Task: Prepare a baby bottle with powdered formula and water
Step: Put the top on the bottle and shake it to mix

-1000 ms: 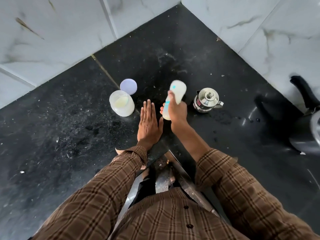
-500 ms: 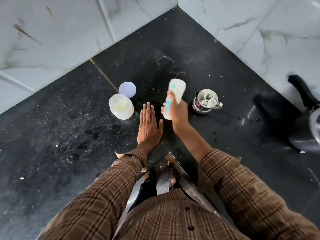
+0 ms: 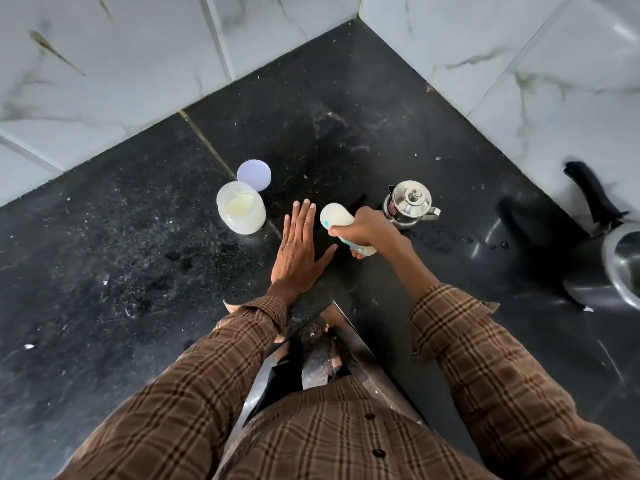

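My right hand (image 3: 367, 232) grips a white baby bottle (image 3: 335, 216) with blue marks, holding it tilted above the black counter, its rounded end toward the left. My left hand (image 3: 299, 252) lies flat on the counter with fingers spread, just left of the bottle. An open translucent jar (image 3: 240, 207) with pale yellow powder stands to the left, and its lilac lid (image 3: 254, 174) lies behind it. A small steel kettle (image 3: 410, 202) with a lid and handle stands just right of my right hand.
The black stone counter (image 3: 121, 271) fills a corner between white marble-tiled walls (image 3: 519, 64). A steel pot with a black handle (image 3: 595, 199) sits at the right edge. Water drops lie near the kettle. The counter's inner corner edge is near my body.
My right hand has swung the bottle from nearly upright to a tilted, sideways pose, with its rounded end now pointing left. My left hand stays flat on the counter.
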